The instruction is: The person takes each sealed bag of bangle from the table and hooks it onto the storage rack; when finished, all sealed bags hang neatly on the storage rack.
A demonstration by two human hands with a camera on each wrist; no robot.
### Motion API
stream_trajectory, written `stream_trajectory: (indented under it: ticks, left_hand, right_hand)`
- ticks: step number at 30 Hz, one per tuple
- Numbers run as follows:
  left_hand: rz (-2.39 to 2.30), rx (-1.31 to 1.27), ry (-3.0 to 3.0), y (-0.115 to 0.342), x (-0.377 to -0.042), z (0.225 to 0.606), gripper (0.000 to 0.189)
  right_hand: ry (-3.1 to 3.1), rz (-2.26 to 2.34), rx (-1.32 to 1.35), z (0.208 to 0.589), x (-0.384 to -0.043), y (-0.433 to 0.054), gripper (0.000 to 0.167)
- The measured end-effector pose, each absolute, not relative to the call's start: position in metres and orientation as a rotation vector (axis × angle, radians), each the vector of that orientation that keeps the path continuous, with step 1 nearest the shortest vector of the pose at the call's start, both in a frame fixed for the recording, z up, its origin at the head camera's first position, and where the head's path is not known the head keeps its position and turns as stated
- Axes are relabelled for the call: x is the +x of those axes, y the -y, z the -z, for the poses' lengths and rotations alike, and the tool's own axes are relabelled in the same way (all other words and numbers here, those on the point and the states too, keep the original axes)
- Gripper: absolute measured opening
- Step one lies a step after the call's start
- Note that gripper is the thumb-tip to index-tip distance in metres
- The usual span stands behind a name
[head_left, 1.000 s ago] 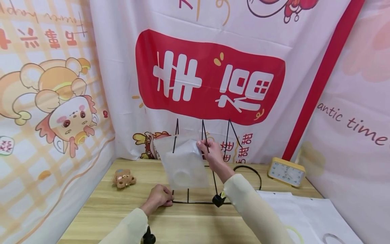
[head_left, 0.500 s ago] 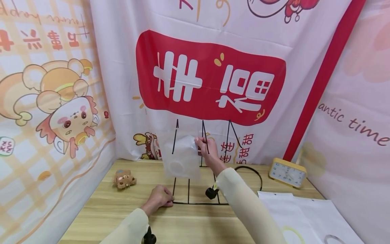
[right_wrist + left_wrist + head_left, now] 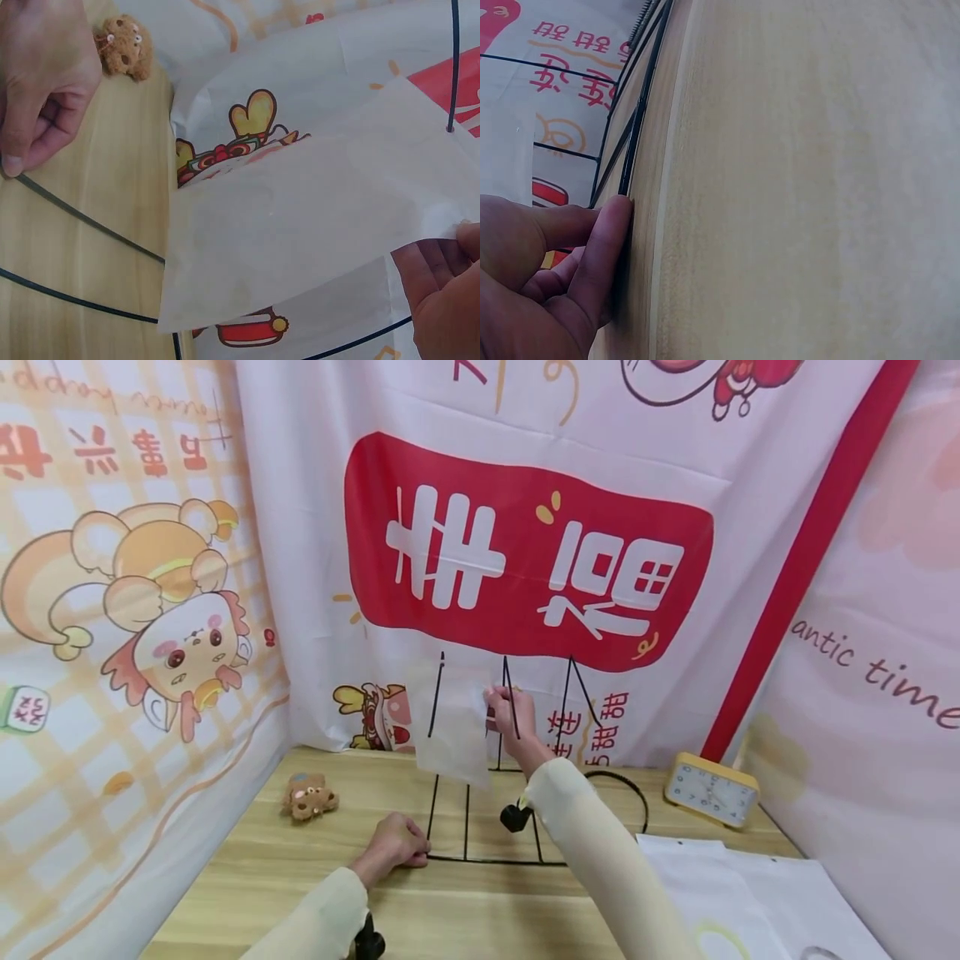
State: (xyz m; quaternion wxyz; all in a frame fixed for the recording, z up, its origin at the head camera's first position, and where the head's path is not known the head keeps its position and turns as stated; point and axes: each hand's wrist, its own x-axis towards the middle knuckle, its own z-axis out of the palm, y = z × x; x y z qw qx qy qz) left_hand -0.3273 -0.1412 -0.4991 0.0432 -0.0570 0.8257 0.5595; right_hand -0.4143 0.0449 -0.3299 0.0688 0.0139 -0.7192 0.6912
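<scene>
Clearly, in the head view, the right hand [image 3: 512, 717] pinches the edge of a translucent sheet [image 3: 453, 727] at the sheet's three o'clock, up before the left prong of a black wire rack [image 3: 495, 862]. The right wrist view adds what the head view hardly gives: the thumb lies on one face with fingers behind, and a black rod meets the sheet near its upper corner. At the rack's eight o'clock, the left hand [image 3: 393, 842] pinches the front bar's end; only the left wrist view shows thumb and finger close up on that bar. From the rack, a brown plush toy [image 3: 309, 797] sits on the worktop [image 3: 450, 910] at nine o'clock, a yellow clock [image 3: 711, 790] at three, white papers [image 3: 750, 885] at four
</scene>
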Motion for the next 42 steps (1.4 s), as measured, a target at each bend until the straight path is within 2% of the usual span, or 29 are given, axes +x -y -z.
stream_trajectory:
  ticks: [16,24,33,42]
  left_hand:
    - [-1.631,-0.19,-2.533,0.143,-0.329,0.5,0.009]
    - [-1.646,-0.201,-2.521,0.14,-0.328,0.498,0.009]
    - [-1.648,-0.186,-2.516,0.138,-0.326,0.499,0.009]
    - [-1.671,-0.178,-2.504,0.142,-0.33,0.501,0.009]
  right_hand:
    - [2.213,-1.936,-0.075,0.334,-0.425,-0.04,0.018]
    - [2.281,-1.678,0.043,0.335,-0.423,-0.044,0.024]
    - [2.335,-1.488,0.217,0.342,-0.408,-0.068,0.035]
    - [2.368,-1.472,0.219,0.351,-0.395,-0.105,0.028]
